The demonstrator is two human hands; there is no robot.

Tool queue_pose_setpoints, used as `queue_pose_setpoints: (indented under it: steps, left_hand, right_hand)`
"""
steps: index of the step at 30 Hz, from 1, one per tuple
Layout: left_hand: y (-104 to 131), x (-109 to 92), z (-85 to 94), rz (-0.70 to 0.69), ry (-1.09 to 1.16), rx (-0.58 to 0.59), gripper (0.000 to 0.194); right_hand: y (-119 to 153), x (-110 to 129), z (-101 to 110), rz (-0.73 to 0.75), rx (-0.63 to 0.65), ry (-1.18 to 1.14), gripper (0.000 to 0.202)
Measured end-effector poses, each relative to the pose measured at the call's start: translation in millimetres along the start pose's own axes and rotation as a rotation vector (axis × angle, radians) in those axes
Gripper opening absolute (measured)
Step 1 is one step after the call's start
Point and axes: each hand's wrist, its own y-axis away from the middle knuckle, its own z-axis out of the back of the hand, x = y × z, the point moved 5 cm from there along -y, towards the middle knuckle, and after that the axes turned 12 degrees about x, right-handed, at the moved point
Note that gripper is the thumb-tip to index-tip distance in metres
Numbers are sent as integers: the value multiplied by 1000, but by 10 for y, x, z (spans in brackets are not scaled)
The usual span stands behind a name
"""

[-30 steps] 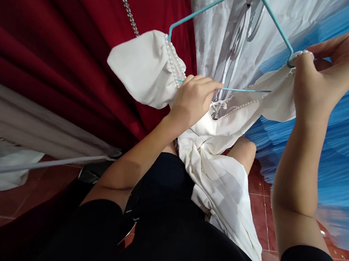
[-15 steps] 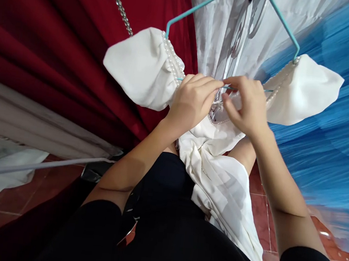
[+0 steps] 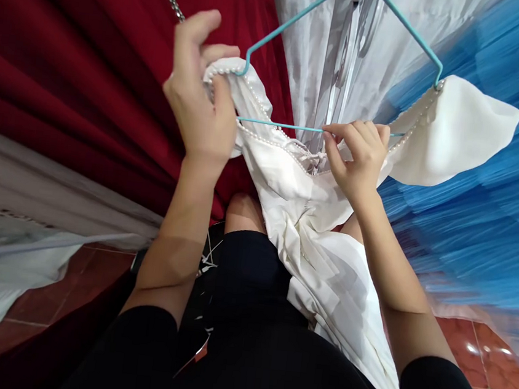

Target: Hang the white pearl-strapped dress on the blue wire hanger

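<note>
Nearest, the white dress (image 3: pixel 326 269) hangs down over the person's black-clothed lap toward the red tiled floor (image 3: pixel 491 373). Farther up, the right hand (image 3: pixel 358 158) pinches the lower bar of the teal hanger (image 3: pixel 276 124), fingers closed on wire and neckline. The left hand (image 3: pixel 201 108) is clamped on the left puffed sleeve at the hanger's left corner, gathering its pearl trim. The right sleeve (image 3: pixel 455 135) already sits spread over the right corner, so that shoulder looks done and the left one remains to be settled. Half a second ago both hands met at the middle bar; the left has since moved out to the left sleeve. Beyond hang red fabric (image 3: pixel 68 75), a pale garment (image 3: pixel 330 53) and blue tulle (image 3: pixel 492 231).
</note>
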Motion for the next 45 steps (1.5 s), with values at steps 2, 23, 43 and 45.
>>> queue_pose_setpoints:
  steps: [2, 23, 43, 45]
  left_hand:
    - [-31, 151, 172, -104, 13, -101, 51]
    - [220, -826, -476, 294, -116, 353, 20]
    - [292, -617, -443, 299, 54, 605, 29]
    - [291, -635, -464, 304, 64, 601, 33]
  right_hand:
    - [-14, -40, 49, -3, 20, -6, 34]
    - [81, 16, 90, -18, 114, -27, 30]
    - [3, -1151, 1360, -130, -568, 43, 39]
    - [192, -1282, 1331, -151, -629, 40, 31]
